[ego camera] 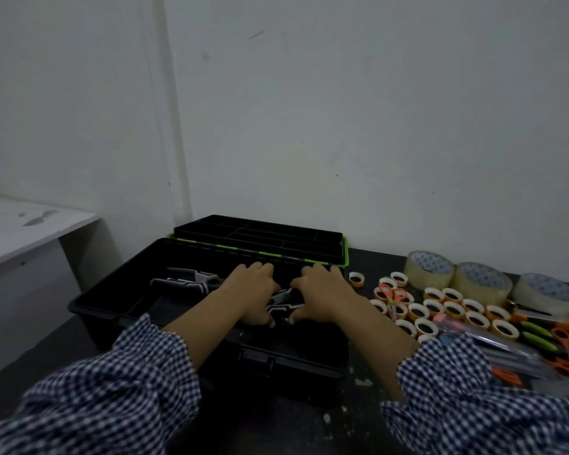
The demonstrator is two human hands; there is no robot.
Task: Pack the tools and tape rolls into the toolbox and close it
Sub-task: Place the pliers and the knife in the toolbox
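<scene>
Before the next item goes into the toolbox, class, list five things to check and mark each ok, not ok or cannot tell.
1. Toolbox lid open: ok.
2. Grips free for the next pick: not ok; left hand and right hand are on the pliers inside the box.
3. Either hand closed round those pliers: cannot tell.
4. Other pliers lying inside: ok.
5. Big tape rolls packed: not ok, on the table.
6. Small orange rolls packed: not ok, on the table.
</scene>
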